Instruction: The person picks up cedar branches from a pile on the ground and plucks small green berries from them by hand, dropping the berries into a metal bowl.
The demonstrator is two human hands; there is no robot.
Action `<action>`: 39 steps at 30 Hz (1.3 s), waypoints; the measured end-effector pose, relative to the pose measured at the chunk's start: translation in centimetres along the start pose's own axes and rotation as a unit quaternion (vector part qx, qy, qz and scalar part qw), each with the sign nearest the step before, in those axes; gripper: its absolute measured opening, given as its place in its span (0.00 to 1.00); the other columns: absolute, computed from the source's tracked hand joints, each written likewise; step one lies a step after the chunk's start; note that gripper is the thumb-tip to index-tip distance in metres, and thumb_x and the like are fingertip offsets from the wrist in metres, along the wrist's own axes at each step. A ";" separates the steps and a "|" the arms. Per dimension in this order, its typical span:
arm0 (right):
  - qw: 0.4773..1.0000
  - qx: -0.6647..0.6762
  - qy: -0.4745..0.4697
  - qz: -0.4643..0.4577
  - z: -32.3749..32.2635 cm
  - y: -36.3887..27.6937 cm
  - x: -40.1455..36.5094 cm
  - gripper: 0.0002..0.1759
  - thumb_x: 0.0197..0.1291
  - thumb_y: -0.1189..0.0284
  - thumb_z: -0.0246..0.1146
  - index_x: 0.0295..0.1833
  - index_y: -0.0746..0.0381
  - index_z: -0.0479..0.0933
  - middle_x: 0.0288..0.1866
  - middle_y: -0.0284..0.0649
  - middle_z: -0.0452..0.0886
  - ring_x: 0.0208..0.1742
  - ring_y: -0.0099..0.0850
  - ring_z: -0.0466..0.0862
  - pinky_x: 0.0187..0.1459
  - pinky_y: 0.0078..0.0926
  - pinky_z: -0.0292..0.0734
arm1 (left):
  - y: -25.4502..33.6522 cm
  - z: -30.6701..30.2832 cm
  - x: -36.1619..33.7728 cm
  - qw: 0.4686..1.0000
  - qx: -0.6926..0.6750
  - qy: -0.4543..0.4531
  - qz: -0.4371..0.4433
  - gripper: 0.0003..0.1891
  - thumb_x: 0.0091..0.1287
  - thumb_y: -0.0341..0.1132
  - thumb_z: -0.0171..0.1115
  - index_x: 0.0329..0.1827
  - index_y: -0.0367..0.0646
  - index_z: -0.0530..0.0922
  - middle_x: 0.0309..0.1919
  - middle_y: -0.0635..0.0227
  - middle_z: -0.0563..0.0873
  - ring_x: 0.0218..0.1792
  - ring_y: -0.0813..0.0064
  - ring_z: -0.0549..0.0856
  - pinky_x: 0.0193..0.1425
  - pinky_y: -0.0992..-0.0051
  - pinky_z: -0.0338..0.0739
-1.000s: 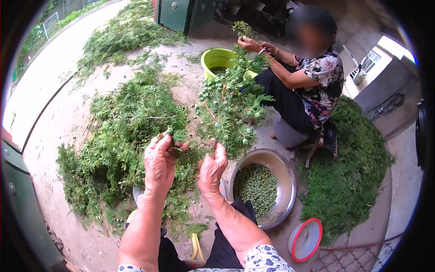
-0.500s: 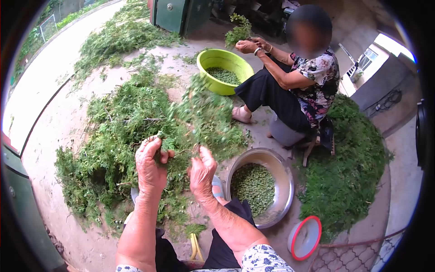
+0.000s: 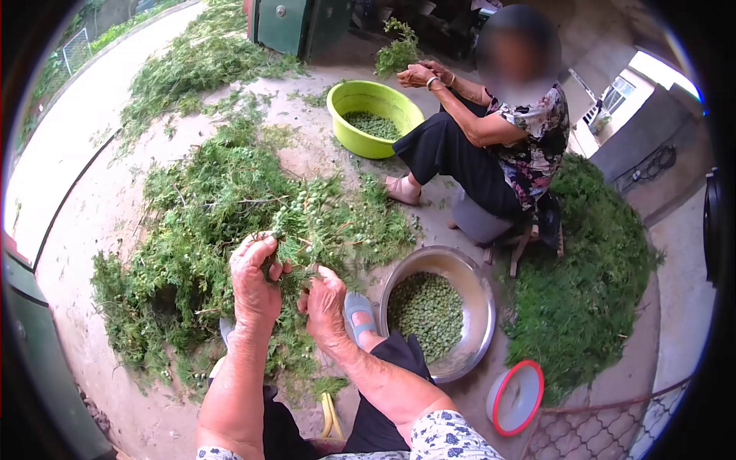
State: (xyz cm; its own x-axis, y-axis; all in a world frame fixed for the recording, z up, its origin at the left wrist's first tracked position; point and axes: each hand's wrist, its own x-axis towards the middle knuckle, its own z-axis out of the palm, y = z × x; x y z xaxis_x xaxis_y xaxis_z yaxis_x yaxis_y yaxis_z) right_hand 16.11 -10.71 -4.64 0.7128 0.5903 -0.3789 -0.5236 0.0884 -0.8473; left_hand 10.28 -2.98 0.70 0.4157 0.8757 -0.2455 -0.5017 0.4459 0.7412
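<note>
Leafy pile (image 3: 180, 249) at 10 o'clock of the hands. Left hand (image 3: 254, 282): thumb and forefinger pressed together, pinching a green sprig (image 3: 287, 250); looks crushable, light pressure suits. Berried branch (image 3: 316, 208) at 12 o'clock of the right hand (image 3: 326, 308); from where I stand, its edge blurs into greenery behind. Right thumb and fingertips pinch the branch low down; that seems the firmest hold. Yellow-green tub (image 3: 364, 144) at 1 o'clock, steel basin (image 3: 481, 307) of berries (image 3: 425, 316) at 3; working nearer that basin should catch strays.
</note>
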 end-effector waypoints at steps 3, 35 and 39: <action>0.999 -0.001 -0.006 0.049 0.1 0.5 -0.4 0.15 0.56 0.74 0.50 0.49 0.69 0.68 0.20 0.35 0.67 0.12 0.23 0.66 0.13 0.21 0.59 | 0.4 -0.1 -0.1 1.000 0.017 0.012 -0.013 0.04 0.55 0.30 0.58 0.32 0.44 0.74 0.25 0.76 0.74 0.17 0.83 0.70 0.26 0.79 0.73; 0.983 0.035 0.004 -0.180 -1.1 -3.1 4.3 0.19 0.50 0.85 0.45 0.48 0.67 0.71 0.32 0.34 0.77 0.21 0.20 0.73 0.22 0.16 0.69 | -1.1 1.5 2.2 0.988 -0.128 -0.073 -0.033 0.02 0.62 0.29 0.56 0.32 0.42 0.72 0.23 0.69 0.77 0.26 0.72 0.78 0.57 0.56 0.72; 0.987 0.014 -0.010 -0.162 -1.1 -3.6 3.6 0.20 0.49 0.87 0.44 0.49 0.68 0.70 0.35 0.36 0.77 0.22 0.21 0.74 0.21 0.18 0.70 | -0.9 1.9 1.7 0.991 -0.112 -0.077 -0.017 0.03 0.60 0.28 0.57 0.35 0.41 0.74 0.23 0.70 0.77 0.24 0.73 0.78 0.50 0.62 0.76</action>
State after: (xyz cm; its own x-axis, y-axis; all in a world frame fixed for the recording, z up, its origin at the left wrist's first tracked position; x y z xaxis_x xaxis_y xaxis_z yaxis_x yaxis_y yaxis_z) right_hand 21.05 -9.82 -3.35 0.8356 0.5431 -0.0827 -0.2835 0.2975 -0.9117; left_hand 12.89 -2.25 0.77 0.5373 0.8288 -0.1562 -0.6346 0.5192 0.5724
